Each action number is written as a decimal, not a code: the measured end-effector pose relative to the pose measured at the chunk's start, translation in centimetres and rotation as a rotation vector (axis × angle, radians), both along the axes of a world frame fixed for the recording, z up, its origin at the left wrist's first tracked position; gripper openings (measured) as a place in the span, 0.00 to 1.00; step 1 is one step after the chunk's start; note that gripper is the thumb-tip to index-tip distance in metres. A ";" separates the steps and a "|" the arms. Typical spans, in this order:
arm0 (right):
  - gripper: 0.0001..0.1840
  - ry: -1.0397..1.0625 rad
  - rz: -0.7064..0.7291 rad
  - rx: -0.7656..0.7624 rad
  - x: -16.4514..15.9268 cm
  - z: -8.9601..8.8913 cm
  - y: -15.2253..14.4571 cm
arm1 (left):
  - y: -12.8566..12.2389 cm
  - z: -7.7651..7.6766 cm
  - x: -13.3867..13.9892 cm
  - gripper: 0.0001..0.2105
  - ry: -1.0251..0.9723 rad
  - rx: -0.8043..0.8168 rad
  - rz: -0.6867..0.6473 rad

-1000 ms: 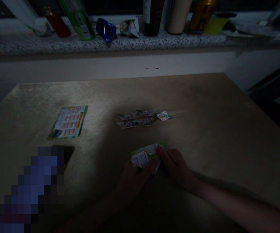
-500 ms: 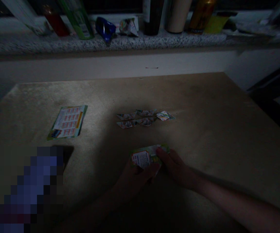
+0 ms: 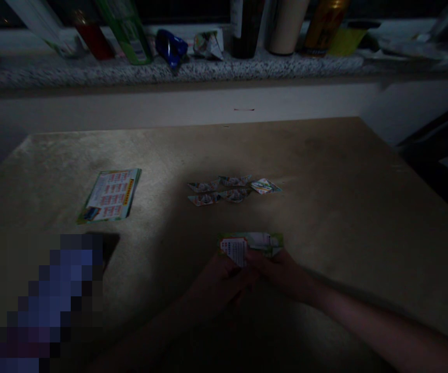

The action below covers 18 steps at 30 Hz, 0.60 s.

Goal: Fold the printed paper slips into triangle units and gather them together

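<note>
Between my two hands is a printed sheet of paper (image 3: 261,240), green at its edges with a white text panel on the left. My left hand (image 3: 218,282) is closed on its lower left side, and my right hand (image 3: 278,269) on its lower right, the thumbs meeting near the middle. The hands hide its lower part, and the light is dim. Beyond them on the table lie several small folded paper boats (image 3: 205,199) in two rows. A diamond-shaped folded paper (image 3: 265,186) rests at their right end.
A stack of printed sheets (image 3: 109,194) lies on the table (image 3: 325,171) at left. A blurred-out patch (image 3: 49,305) covers the lower left. Along the granite sill (image 3: 193,70) stand a green bottle (image 3: 128,36), a dark bottle (image 3: 247,31), a blue wrapper (image 3: 170,46) and a gold can (image 3: 323,28).
The sheet in my hands has shifted a little to the right and lies more level. My right thumb has slid down and left across it, towards my left thumb.
</note>
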State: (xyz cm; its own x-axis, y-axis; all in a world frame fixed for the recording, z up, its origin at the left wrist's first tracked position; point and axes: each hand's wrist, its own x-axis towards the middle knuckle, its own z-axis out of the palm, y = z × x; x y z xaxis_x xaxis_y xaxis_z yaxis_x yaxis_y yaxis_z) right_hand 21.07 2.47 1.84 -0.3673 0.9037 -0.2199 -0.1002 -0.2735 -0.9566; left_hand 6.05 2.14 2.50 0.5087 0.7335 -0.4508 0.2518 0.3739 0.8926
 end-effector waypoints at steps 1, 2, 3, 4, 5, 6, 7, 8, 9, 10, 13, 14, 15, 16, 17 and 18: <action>0.21 0.002 0.011 -0.013 0.0 0.1 0.0 | 0.0 -0.1 0.0 0.18 0.001 0.013 -0.013; 0.20 0.001 -0.003 -0.031 -0.1 0.1 0.0 | 0.0 -0.1 0.0 0.18 0.008 0.034 -0.016; 0.19 0.001 -0.038 -0.054 -0.1 0.0 0.0 | 0.0 -0.1 0.0 0.18 0.014 0.063 -0.012; 0.18 0.007 -0.081 -0.084 -0.1 0.0 0.0 | 0.0 -0.1 -0.1 0.18 0.014 0.093 0.000; 0.18 0.022 -0.122 -0.117 0.0 -0.2 0.0 | 0.0 -0.1 -0.1 0.18 0.006 0.122 0.022; 0.18 0.046 -0.153 -0.152 0.1 -0.4 0.1 | 0.0 0.0 -0.1 0.17 -0.008 0.148 0.061; 0.18 0.078 -0.173 -0.190 0.1 -0.6 0.1 | 0.0 0.0 -0.2 0.17 -0.025 0.171 0.115; 0.18 0.114 -0.176 -0.213 0.2 -0.9 0.1 | 0.0 0.0 -0.3 0.18 -0.038 0.186 0.178; 0.18 0.142 -0.174 -0.232 0.3 -1.1 0.2 | 0.1 0.0 -0.3 0.18 -0.040 0.196 0.238; 0.18 0.159 -0.174 -0.243 0.4 -1.3 0.2 | 0.1 -0.1 -0.4 0.19 -0.029 0.205 0.278; 0.17 0.149 -0.185 -0.250 0.2 -1.2 0.2 | 0.2 -0.3 -0.5 0.19 0.001 0.220 0.275; 0.17 0.135 -0.190 -0.245 0.1 -0.9 0.2 | 0.3 -0.3 -0.4 0.19 0.005 0.224 0.268; 0.17 0.123 -0.192 -0.239 -0.1 -0.6 0.1 | 0.3 -0.3 -0.4 0.19 0.007 0.229 0.274; 0.17 0.109 -0.199 -0.230 -0.4 -0.2 0.1 | 0.3 -0.3 -0.4 0.18 0.007 0.235 0.291; 0.17 0.094 -0.199 -0.224 -0.6 0.1 0.1 | 0.4 -0.3 -0.4 0.18 0.006 0.241 0.315; 0.17 0.076 -0.233 -0.224 -0.9 0.4 0.0 | 0.4 -0.3 -0.4 0.18 0.005 0.246 0.340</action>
State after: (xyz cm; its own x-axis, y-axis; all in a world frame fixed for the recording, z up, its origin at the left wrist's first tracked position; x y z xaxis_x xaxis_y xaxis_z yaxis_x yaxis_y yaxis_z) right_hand 20.14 2.47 2.26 -0.1796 0.8978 -0.4022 -0.2538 -0.4372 -0.8628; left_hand 5.65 2.52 2.19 0.2174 0.9453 -0.2433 0.1558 0.2124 0.9647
